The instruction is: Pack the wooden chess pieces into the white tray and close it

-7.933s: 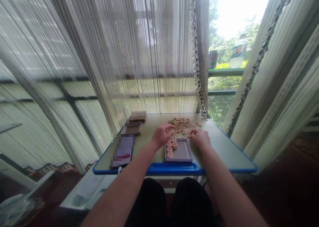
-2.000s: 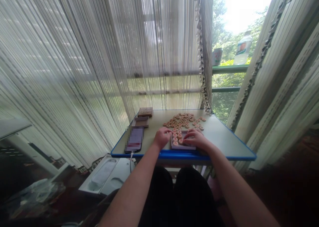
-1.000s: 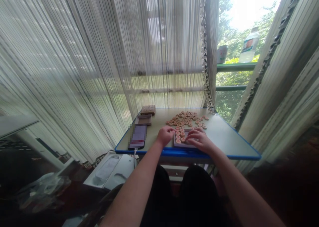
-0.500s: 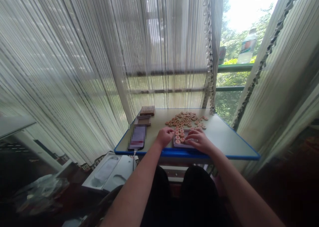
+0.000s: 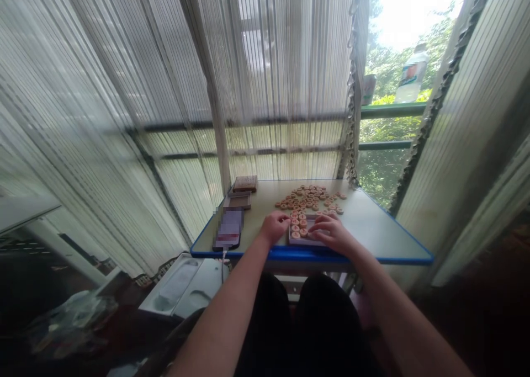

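A shallow box (image 5: 317, 243) lies near the table's front edge, with round wooden chess pieces (image 5: 295, 235) set in two columns along its left side. My left hand (image 5: 275, 227) is beside the box's left wall. Its fingers are curled together, and whatever they may hold is hidden. Over the right part of the box reaches my right hand (image 5: 332, 233), fingers apart and fingertips close to the right column; no piece shows in it. Beyond the box, many loose chess pieces (image 5: 307, 196) lie scattered on the table.
The pale table (image 5: 381, 239) has a blue edge. At its left are a phone (image 5: 230, 228) with a cable, an open box part (image 5: 240, 200) and a brown box (image 5: 245, 183). A white open carton (image 5: 176, 283) sits lower left. Striped curtains (image 5: 285, 79) hang behind.
Both hands stay almost in place, and the pieces in the box look the same. The curtain at the left has swayed, and its folds have shifted.
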The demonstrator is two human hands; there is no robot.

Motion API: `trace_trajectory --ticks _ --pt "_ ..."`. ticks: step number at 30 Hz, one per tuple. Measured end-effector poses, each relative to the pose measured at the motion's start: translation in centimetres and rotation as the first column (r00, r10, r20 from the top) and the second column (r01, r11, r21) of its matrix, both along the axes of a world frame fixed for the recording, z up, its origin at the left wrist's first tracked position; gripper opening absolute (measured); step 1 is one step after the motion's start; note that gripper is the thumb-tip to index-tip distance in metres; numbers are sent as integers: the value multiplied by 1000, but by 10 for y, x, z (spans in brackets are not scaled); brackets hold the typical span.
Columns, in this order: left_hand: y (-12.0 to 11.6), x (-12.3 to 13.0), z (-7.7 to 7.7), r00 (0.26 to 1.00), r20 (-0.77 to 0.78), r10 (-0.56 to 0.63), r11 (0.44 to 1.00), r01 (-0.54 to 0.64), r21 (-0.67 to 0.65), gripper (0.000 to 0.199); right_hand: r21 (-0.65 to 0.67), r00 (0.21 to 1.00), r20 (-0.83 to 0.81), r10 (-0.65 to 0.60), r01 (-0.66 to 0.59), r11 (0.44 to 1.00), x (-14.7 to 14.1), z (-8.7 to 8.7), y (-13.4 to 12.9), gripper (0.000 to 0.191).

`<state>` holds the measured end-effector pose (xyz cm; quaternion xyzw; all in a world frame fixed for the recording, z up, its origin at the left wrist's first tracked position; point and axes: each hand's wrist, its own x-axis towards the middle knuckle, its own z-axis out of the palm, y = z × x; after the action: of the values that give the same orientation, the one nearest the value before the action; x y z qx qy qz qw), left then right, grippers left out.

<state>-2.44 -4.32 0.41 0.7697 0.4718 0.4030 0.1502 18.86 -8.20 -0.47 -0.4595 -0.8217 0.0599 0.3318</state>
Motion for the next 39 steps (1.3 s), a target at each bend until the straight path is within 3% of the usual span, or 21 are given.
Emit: trace_trajectory --ticks 4,9,12,20,30,35,37,39 --pt "2 0 -3 999 41 -7 1000 8 -24 12 -5 999 -37 -12 12 1000 1 -1 1 21" --pt "5 2 -8 944 330 -19 960 110 -259 19 -16 981 -180 -74 73 997 2 -2 3 22" --pt "6 3 -9 914 405 -22 944 152 -293 20 -55 969 -240 -60 48 997 2 -3 4 22" --pt "4 2 -6 907 420 -18 920 179 -349 14 -65 960 -272 -64 49 997 3 -4 4 20" --pt "4 4 -5 921 390 9 935 131 -330 10 -102 938 -340 -61 28 994 4 -2 5 20" --pt "28 8 10 927 346 145 957 -42 -286 15 -175 852 -508 -126 41 984 9 2 15 21" --pt "42 15 21 954 282 101 979 -46 -196 16 -207 848 -503 -165 67 976 15 10 23 23" --pt "57 28 32 978 209 1 990 29 -139 18 -236 868 -450 -211 112 965 23 21 36 25"
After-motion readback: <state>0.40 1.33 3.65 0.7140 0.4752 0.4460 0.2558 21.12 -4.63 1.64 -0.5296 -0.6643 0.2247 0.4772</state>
